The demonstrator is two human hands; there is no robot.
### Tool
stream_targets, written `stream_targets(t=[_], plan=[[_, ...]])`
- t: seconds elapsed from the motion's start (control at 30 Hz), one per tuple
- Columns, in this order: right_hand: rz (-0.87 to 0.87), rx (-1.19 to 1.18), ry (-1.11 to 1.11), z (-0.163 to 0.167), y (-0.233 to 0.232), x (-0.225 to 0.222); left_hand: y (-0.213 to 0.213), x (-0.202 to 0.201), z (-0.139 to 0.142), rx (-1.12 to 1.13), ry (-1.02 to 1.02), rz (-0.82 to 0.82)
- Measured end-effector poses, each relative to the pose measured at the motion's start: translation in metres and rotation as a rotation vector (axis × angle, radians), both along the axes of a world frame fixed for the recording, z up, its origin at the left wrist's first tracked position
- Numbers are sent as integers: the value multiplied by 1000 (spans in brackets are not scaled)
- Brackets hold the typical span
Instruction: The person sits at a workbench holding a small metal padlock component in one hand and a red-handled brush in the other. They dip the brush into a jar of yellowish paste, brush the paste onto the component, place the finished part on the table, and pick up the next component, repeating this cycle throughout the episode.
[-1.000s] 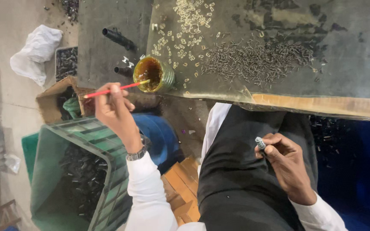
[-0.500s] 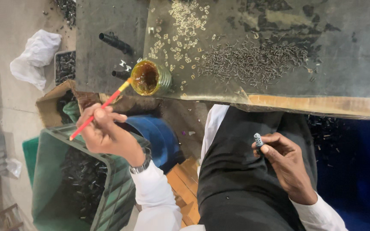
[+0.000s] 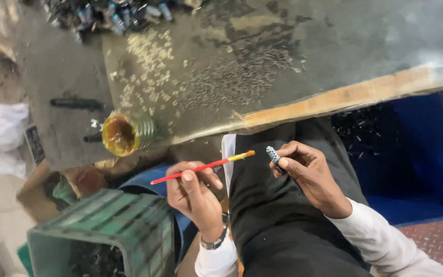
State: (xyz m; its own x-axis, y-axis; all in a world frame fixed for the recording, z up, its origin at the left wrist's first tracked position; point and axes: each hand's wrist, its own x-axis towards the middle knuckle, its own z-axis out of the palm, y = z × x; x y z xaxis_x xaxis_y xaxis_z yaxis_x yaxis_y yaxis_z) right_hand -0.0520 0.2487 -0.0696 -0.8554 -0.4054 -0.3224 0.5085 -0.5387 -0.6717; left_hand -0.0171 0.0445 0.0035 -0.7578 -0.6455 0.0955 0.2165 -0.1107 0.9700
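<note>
1. Head view: the left hand [image 3: 196, 192] pinches a thin red-handled paintbrush [image 3: 201, 167], fingers closed round its shaft, its yellow-tinged tip [image 3: 249, 153] pointing toward the right hand.
2. Over a dark-trousered lap, the right hand [image 3: 311, 174] grips a small ribbed grey metal piece [image 3: 274, 155] between thumb and fingertips, just beside the brush tip; whether they touch cannot be told.
3. An open jar of amber liquid [image 3: 124, 134] stands at the edge of the grey bench [image 3: 334, 56], near scattered small metal parts [image 3: 232, 82].
4. A green plastic crate [image 3: 108, 231] sits below the left hand.

The green crate [image 3: 108, 231] is cut off below, its contents blurred.
</note>
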Motion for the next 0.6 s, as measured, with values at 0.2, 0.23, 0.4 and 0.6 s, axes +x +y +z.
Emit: stream_targets(t=[0.2, 0.23, 0.4, 0.6], plan=[[-1, 9, -14, 2, 3, -2, 8, -1, -13, 67, 14, -149], [1, 10, -15, 2, 3, -2, 8, -1, -14, 15, -28, -152], [9, 13, -11, 0, 3, -2, 9, -2, -19, -35, -96, -141], [31, 46, -2, 0, 5, -3, 6, -2, -17, -44, -121, -177]])
